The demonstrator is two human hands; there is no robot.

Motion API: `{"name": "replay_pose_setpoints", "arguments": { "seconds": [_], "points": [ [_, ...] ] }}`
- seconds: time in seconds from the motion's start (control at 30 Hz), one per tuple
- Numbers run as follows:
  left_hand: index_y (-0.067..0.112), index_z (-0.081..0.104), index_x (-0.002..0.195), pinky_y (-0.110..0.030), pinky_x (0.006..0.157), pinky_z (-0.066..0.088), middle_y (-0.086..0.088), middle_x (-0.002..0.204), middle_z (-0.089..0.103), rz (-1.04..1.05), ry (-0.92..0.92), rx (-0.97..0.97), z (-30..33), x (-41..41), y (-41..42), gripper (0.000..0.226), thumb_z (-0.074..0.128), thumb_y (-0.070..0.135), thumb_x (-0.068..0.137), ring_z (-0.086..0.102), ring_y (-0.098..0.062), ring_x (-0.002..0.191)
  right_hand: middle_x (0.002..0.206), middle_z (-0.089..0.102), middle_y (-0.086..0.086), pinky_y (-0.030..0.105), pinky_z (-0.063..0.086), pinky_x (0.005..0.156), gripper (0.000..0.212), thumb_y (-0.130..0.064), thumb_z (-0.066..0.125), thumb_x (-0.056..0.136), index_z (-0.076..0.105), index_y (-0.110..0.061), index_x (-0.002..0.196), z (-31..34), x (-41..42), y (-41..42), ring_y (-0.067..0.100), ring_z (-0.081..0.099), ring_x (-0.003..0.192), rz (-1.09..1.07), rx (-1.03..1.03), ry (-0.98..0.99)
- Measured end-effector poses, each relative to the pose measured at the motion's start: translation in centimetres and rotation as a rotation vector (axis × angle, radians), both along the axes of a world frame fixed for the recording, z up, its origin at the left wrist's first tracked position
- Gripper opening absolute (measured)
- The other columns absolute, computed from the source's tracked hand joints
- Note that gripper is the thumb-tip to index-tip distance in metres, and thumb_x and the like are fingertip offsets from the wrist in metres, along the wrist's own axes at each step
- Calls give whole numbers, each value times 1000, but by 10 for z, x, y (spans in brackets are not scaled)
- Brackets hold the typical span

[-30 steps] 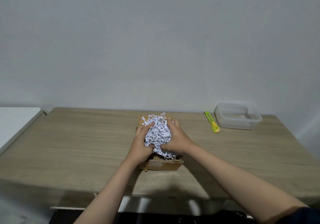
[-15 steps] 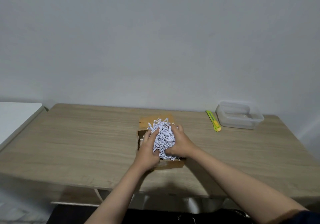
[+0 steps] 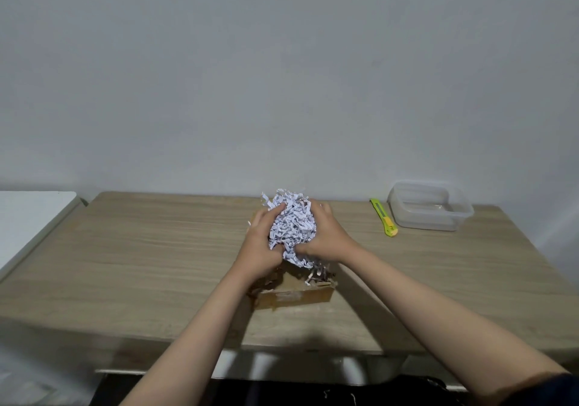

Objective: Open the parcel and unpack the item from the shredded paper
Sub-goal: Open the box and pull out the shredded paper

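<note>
A brown cardboard parcel lies open in the middle of the wooden table. Above it I hold a big wad of white shredded paper between both hands. My left hand presses on its left side and my right hand cups its right side. A few strands hang from the wad down into the box. Whatever item is inside the paper or the box is hidden.
A yellow-green utility knife lies at the back right of the table. Right of it stands a clear plastic container. A white surface adjoins the table on the left. The wall runs close behind.
Both hands have raised the wad of shredded paper higher out of the box. More of the box's inside shows beneath it.
</note>
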State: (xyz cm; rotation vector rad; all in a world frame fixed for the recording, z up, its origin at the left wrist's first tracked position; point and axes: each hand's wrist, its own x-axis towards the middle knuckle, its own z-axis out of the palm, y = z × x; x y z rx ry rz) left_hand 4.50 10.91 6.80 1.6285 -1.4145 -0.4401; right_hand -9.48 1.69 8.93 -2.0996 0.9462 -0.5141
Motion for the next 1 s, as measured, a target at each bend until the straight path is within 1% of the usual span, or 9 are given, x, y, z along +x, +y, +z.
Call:
{"name": "replay_pose_setpoints", "arguments": {
  "seconds": [0.1,0.2,0.33,0.53,0.63,0.73,0.8,0.9,1.0],
  "points": [
    [23,41,139,2,98,19,1,134,40,-3,-20,-7,17,-2,-5,81,58,-7,66,36,-3,122,121,31,5,20,42,84,85,-11,78,60,35,-20,133,16,-5,-6,17,46,106,2,-43,-26],
    [23,41,139,-9,103,23,-3,137,39,-16,-38,-18,27,-12,-13,81,59,-7,66,36,-6,125,120,31,5,12,42,68,83,-10,78,60,36,-21,131,25,-17,-12,17,49,100,-10,-53,-43],
    [25,40,139,-12,103,23,-2,136,39,-42,-40,-6,31,-35,-23,81,59,-8,68,37,-9,127,118,31,4,20,43,78,81,-11,77,61,36,-23,130,29,-42,-16,20,52,102,-30,-38,-52],
    [22,40,140,-6,97,21,-3,137,40,-84,-47,31,21,-77,-35,79,59,-7,69,36,-6,123,117,34,5,14,32,81,83,-11,79,59,38,-23,130,15,-86,-24,13,41,104,-71,-42,-17],
    [21,41,139,1,93,22,-3,135,41,-112,-28,49,14,-102,-42,80,58,-9,67,37,-6,121,121,36,5,20,36,91,85,-16,78,53,39,-25,129,6,-112,-29,17,41,119,-91,-13,-16],
    [23,41,138,-8,99,24,-4,136,41,-127,0,79,4,-127,-52,80,58,-7,66,39,-11,126,136,31,6,16,29,103,101,-31,73,44,34,-22,137,-3,-139,-35,16,24,136,-110,-1,6],
    [22,42,138,-7,99,23,-4,136,42,-141,-2,92,-3,-144,-59,79,59,-7,66,39,-11,125,140,28,8,3,37,89,104,-29,75,46,31,-20,140,-10,-158,-40,20,32,131,-128,35,6],
    [20,42,138,6,93,17,-3,135,42,-167,-6,120,-11,-171,-67,77,59,-8,68,37,-5,120,131,33,6,12,47,66,90,-15,79,54,39,-22,134,-19,-184,-45,18,46,109,-161,75,-13],
    [17,43,137,7,94,16,-6,134,43,-190,16,142,-23,-195,-76,76,59,-8,67,37,-7,120,124,37,9,15,36,87,94,-27,72,44,40,-25,132,-31,-208,-51,16,44,111,-195,93,7]
  ]
}}
